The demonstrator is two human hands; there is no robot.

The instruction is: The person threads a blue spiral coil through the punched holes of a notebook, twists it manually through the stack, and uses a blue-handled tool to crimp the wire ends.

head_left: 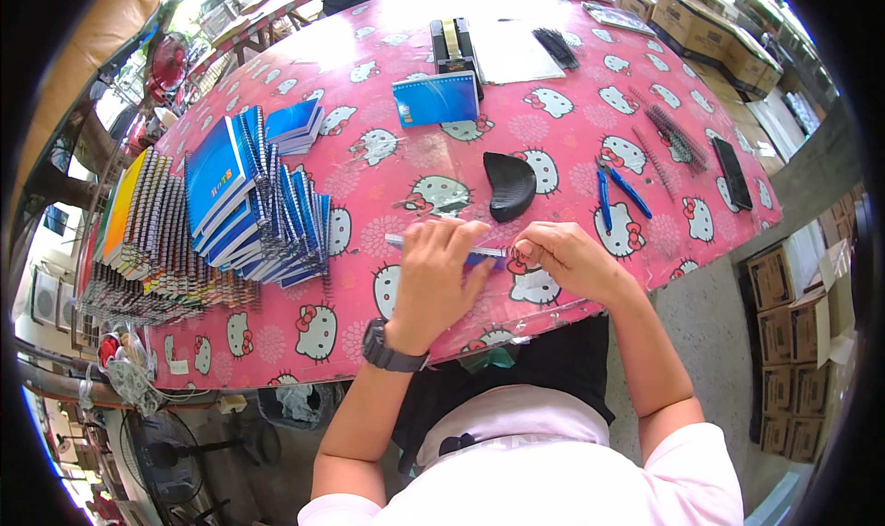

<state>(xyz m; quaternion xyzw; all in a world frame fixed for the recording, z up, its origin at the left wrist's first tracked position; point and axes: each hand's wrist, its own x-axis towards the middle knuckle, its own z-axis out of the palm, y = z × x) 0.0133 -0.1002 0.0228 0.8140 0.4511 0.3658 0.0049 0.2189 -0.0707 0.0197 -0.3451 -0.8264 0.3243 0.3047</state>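
Note:
My left hand (431, 272), with a dark watch on its wrist, grips a small blue notebook (485, 260) near the table's front edge. White page edges show on the notebook, and most of its cover is hidden under my fingers. At its right end my right hand (572, 259) is closed in a pinch; what lies between thumb and fingers is too small to make out. Just beyond the hands rests a black curved, wedge-shaped object (510, 187). To the right lie blue-handled pliers (605, 203), and past them several dark spiral binding coils (678, 139).
Piled blue spiral notebooks (217, 176) and multicoloured ones (138, 217) fill the table's left side. Farther back stand a blue notebook (435, 102) and a tape dispenser (452, 45), beside white paper (512, 54) and black strips (555, 48). A phone (732, 174) lies near the right edge.

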